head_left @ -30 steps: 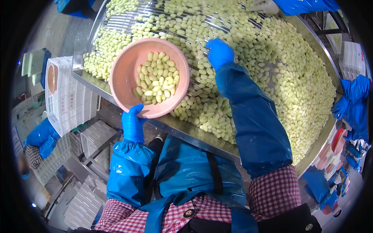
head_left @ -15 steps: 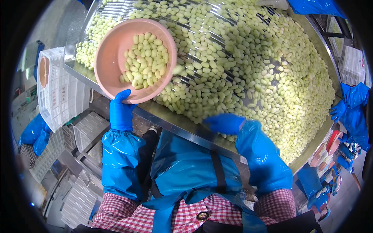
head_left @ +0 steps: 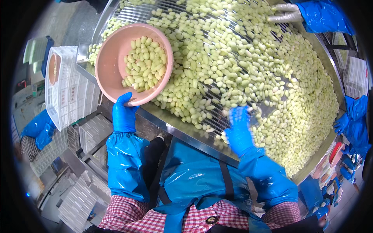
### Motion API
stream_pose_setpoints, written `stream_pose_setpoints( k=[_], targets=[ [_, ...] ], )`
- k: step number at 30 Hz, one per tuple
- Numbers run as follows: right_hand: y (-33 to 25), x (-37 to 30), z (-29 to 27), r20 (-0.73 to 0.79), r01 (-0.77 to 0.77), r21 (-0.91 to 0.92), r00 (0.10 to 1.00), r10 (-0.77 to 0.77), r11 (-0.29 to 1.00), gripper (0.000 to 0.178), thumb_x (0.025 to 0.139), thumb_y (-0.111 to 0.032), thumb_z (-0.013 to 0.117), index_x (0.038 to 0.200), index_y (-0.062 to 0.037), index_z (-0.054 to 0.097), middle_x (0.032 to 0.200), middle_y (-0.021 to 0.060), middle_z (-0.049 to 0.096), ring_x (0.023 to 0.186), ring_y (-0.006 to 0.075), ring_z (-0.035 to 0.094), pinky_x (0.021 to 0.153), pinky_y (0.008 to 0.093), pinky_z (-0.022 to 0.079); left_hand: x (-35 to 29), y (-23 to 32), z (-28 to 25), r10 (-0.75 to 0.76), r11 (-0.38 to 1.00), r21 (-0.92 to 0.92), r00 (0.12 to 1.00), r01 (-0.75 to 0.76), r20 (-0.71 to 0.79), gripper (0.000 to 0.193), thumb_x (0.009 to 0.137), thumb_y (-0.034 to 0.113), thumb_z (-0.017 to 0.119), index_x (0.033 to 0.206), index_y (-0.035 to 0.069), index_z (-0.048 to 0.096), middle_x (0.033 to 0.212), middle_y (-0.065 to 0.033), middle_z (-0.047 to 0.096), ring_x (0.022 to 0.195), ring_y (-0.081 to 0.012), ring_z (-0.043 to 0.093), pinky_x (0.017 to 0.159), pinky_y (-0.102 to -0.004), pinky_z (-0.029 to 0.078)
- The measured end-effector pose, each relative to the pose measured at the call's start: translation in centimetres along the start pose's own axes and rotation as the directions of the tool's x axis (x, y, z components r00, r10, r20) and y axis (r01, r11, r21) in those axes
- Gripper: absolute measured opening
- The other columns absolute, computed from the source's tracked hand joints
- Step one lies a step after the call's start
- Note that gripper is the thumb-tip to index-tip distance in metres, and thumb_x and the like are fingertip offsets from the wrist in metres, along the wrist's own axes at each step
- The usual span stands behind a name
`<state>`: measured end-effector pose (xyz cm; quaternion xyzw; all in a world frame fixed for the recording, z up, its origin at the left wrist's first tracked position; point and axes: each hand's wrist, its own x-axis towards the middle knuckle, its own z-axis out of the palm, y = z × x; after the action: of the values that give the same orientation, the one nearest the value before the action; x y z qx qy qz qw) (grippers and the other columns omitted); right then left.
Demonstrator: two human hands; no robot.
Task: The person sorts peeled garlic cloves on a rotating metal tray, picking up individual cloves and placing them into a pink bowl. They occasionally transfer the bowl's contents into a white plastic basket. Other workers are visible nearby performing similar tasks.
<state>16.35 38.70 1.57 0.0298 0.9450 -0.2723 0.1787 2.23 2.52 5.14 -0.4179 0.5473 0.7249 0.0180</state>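
Observation:
My left hand [head_left: 124,116], in a blue glove, grips the near rim of a pink plastic basin [head_left: 109,64], thumb over the edge. The basin is tilted, with a small heap of pale green oval grapes [head_left: 145,64] in it. Below and beyond it, many more such grapes [head_left: 307,105] cover a metal sorting table [head_left: 176,131]. My right hand [head_left: 239,130], also gloved in blue, reaches over the table's near part with fingers stretched out and slightly blurred. Grapes lie around its fingertips. Bare metal bars [head_left: 217,112] show just left of it.
At the upper right, a co-worker's pale-gloved hand [head_left: 286,13] reaches over the grapes. Another person's blue glove [head_left: 342,123] is at the right edge. White plastic crates [head_left: 72,85] stand stacked at the left. More crates [head_left: 355,75] stand at the far right.
My right hand has swung rightward, its fingers now pointing away from me. Grapes have shifted, baring bars near the front edge. The co-worker's hand shows more fully. My left hand still holds the basin.

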Motion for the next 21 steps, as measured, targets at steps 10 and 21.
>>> stream_pose_setpoints(
  k=[10, 21],
  targets=[
    [-5.2, 17.7, 0.7, -0.298, 0.213, 0.061, 0.936, -0.186, 0.975, 0.030, 0.089, -0.013, 0.061, 0.118, -0.0162, 0.064, 0.120, 0.0129, 0.060, 0.103, 0.0346, 0.062, 0.087, 0.0408, 0.051, 1.0, 1.4, -0.1, 0.010, 1.000, -0.020, 1.000, -0.011, -0.020, 0.046, 0.078, 0.007, 0.068, 0.122, 0.000, 0.054, 0.106, -0.0138, 0.063, 0.095, -0.0278, 0.064, 0.078, -0.0374, 0.056],
    [-3.5, 18.7, -0.9, 0.119, -0.138, 0.952, 0.989, 0.085, 0.273, 0.031, 0.083, -0.015, 0.068, 0.112, -0.0059, 0.065, 0.113, 0.0110, 0.063, 0.099, 0.0225, 0.065, 0.084, 0.0358, 0.053, 1.2, 2.6, -0.7, -0.030, 0.998, -0.055, 0.999, 0.027, -0.044, 0.053, 0.078, 0.005, 0.067, 0.128, 0.000, 0.049, 0.116, -0.0147, 0.061, 0.104, -0.0296, 0.062, 0.088, -0.0390, 0.055]
  ],
)
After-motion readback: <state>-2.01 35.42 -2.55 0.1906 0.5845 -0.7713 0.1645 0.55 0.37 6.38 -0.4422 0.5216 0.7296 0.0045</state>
